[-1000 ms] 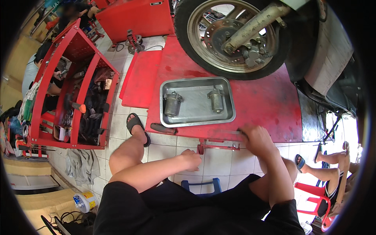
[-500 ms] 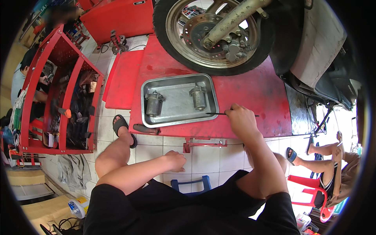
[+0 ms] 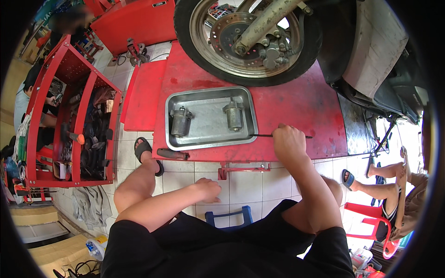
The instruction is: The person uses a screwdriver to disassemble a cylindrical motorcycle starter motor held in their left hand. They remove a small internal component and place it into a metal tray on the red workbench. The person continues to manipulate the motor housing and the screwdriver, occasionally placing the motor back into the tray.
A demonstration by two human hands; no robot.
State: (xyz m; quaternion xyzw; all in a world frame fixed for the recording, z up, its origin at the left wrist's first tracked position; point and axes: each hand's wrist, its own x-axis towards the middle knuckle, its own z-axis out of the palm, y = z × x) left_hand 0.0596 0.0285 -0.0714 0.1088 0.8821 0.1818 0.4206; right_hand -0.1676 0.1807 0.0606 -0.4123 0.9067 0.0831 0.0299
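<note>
A thin dark rod (image 3: 263,135) is pinched in my right hand (image 3: 289,140), held roughly level above the red bench top. Its left end reaches the right rim of a metal tray (image 3: 208,141); its kind is too small to tell. Inside the tray stand two grey cylindrical metal motors, a left motor (image 3: 181,123) and a right motor (image 3: 234,116), apart from each other. My left hand (image 3: 207,190) is loosely closed in front of the bench, near my left leg, with nothing visible in it.
A dark handle (image 3: 173,154) lies at the near edge of the red bench (image 3: 296,109). Behind the tray is a scooter's front wheel (image 3: 250,76). A red tool rack (image 3: 74,181) stands left, with a person beyond it. Another person sits at right on a red chair (image 3: 366,222).
My right hand has shifted slightly right with the rod, whose left end has moved from over the tray to its right rim. My left hand stays nearly still.
</note>
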